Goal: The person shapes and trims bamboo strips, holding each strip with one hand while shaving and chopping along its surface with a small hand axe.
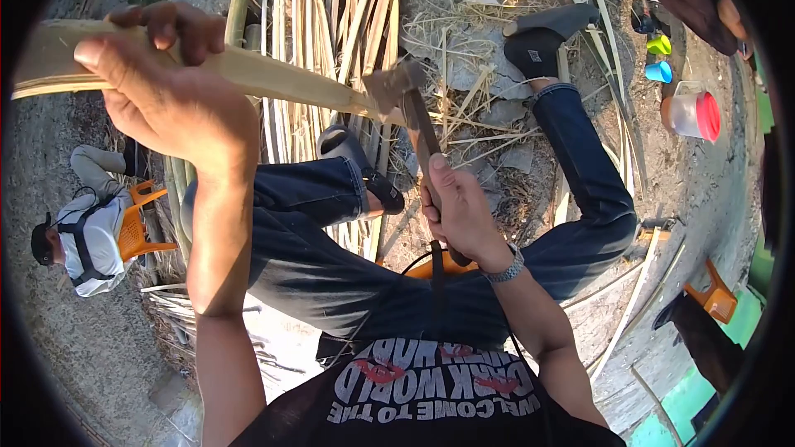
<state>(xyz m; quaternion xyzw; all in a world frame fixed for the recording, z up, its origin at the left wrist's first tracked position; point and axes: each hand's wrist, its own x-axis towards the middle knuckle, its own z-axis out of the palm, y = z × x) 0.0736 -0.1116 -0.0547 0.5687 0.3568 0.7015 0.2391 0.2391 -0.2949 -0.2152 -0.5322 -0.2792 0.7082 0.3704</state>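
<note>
My left hand (178, 112) is raised at the upper left, its thumb and fingers closed around a long, pale split bamboo piece (273, 81). The piece slants down to the right, narrowing at its far end. My right hand (465, 213) grips the dark handle of a hatchet (396, 87) in front of my lap. The hatchet's head is at the narrow end of the bamboo; whether it cuts in or only touches, I cannot tell. A watch (507, 265) is on my right wrist.
Split bamboo strips (331, 25) lie in a pile ahead, with shavings (464, 33) beside them. At the left, a person (91, 232) sits on an orange chair (142, 228). To the right are a red-lidded container (694, 116), a blue cup (658, 72) and another orange chair (714, 294).
</note>
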